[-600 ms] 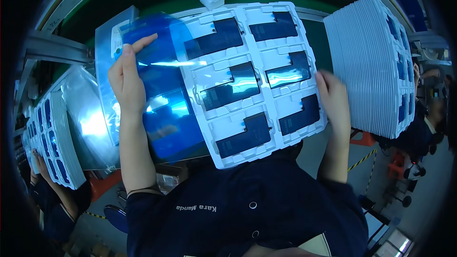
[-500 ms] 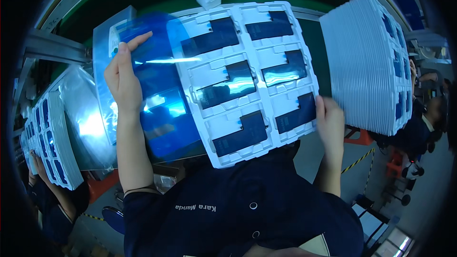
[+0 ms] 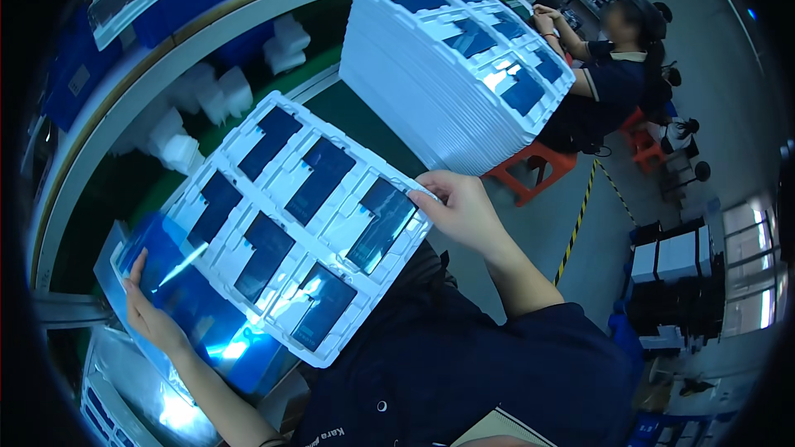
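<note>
A white plastic tray [image 3: 313,236] lies tilted in front of me, with a flat black L-shaped piece, like a phone battery [image 3: 321,180], in each of its several pockets. My right hand [image 3: 460,209] pinches the tray's right edge between thumb and fingers. Left of the tray, partly beneath it, is a shiny translucent blue film [image 3: 199,306]. My left hand [image 3: 156,319] rests at the film's left side, fingers stretched out and apart; the finger undersides are hidden.
A tall stack of similar loaded trays [image 3: 414,74] stands ahead to the right, with a co-worker [image 3: 609,74] beyond it near a red stool [image 3: 530,170]. White foam pieces [image 3: 178,149] lie on the green bench [image 3: 368,120]. Clear plastic [image 3: 132,364] and more trays [image 3: 108,414] are at lower left.
My view has swung to the right, so the tray and both hands appear farther left and turned. The right hand remains at the tray's edge, and the left stays by the blue film.
</note>
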A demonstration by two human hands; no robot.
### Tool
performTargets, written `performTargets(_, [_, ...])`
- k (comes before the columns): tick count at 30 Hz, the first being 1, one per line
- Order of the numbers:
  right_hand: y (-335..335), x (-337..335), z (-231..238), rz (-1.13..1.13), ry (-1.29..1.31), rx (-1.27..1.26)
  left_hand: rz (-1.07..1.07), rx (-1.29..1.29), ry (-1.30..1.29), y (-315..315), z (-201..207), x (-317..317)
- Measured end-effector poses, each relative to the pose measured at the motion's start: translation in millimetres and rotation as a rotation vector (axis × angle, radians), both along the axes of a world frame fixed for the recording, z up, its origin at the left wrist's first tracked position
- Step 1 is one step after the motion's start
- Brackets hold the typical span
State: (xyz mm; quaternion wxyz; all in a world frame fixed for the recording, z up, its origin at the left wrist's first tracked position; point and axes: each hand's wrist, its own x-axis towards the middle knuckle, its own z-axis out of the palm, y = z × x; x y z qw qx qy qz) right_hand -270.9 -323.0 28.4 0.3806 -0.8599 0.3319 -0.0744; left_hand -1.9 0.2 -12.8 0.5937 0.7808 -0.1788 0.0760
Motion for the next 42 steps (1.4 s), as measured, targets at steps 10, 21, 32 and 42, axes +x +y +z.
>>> performTargets(10, [89.1,-12.0,-53.7,-0.002,-0.908,1.652,0.032,-0.02,-0.01,-6.1,0.7,-2.1])
performTargets(21, [88.6,-2.7,-24.3,-0.007,-0.789,1.442,0.154,-0.488,-0.048,16.9,-5.7,-4.3])
performTargets(32, [71.6,-87.4,68.7,0.14,-1.176,1.311,0.243,-0.646,-0.038,49.9,3.9,-35.0])
performTargets(42, [-4.0,-140.7,63.5,-0.058,-1.603,1.031,0.258,-0.331,-0.147,55.4,14.5,-19.3])
